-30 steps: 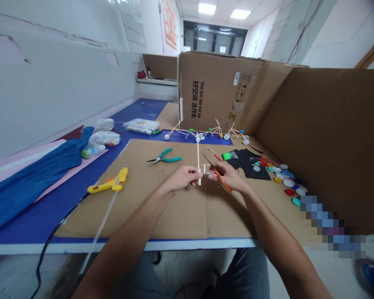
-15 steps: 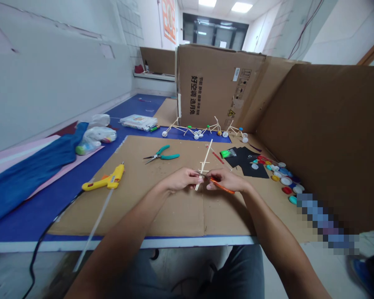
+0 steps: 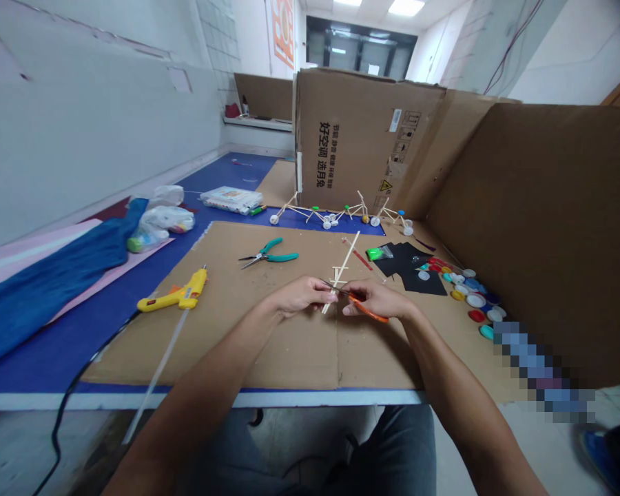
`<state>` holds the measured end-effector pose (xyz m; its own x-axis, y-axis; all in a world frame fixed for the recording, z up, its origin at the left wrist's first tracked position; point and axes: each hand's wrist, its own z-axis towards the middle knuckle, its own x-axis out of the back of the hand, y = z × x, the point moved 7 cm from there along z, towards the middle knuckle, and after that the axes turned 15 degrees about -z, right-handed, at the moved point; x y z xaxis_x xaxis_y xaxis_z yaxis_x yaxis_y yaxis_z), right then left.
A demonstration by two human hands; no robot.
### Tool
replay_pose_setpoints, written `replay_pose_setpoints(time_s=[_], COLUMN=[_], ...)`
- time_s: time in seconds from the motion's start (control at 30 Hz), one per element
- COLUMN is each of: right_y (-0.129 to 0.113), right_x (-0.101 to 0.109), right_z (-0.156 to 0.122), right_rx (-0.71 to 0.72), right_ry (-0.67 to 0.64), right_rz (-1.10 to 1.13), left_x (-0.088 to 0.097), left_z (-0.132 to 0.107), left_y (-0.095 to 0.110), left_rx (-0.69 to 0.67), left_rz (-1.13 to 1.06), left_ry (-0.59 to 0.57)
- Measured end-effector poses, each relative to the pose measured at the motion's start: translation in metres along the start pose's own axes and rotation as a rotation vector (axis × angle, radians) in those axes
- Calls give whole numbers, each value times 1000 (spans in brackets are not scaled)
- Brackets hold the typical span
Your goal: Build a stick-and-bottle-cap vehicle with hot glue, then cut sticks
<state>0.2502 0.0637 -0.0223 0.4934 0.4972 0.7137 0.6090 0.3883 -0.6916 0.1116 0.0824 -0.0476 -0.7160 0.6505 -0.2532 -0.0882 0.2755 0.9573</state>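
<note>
Pinched in the fingers of my left hand (image 3: pixel 310 296) are thin pale wooden sticks (image 3: pixel 347 257), slanting up and away over the cardboard mat. My right hand (image 3: pixel 375 300) is closed around the orange handles of a pair of scissors (image 3: pixel 364 309). The scissor blades reach left across the sticks, close to my left fingertips; whether they touch the wood I cannot tell. Just beyond my hands, a small stick frame (image 3: pixel 336 274) with crosspieces lies on the mat, partly covered by the held sticks.
Green-handled pliers (image 3: pixel 269 255) and a yellow glue gun (image 3: pixel 178 295) with a cord lie left. Stick models with cap wheels (image 3: pixel 328 215) stand at the back. Black sheets (image 3: pixel 406 262), a green packet (image 3: pixel 376 253) and bottle caps (image 3: pixel 475 301) lie right, beside tall cardboard walls (image 3: pixel 362 151).
The tips of the held sticks have shifted slightly to the right. My hands and the scissors stay almost in place; the whole view has moved a little.
</note>
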Motion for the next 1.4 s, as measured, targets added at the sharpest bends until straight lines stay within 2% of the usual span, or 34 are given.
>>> replay_pose_setpoints(time_s=[0.53,1.07,1.4], right_y=[-2,0,3], right_x=[-2,2,4], right_z=[3,5,6], right_rx=[-7,-42,-65], right_ry=[28,125,177], right_rz=[-18,-43,1], left_x=[0,5,5], left_z=[-1,4,7], left_y=[2,-3,-3], left_rx=[7,-11,-44], left_rz=[-21,-53,-89], left_ry=[14,39,102])
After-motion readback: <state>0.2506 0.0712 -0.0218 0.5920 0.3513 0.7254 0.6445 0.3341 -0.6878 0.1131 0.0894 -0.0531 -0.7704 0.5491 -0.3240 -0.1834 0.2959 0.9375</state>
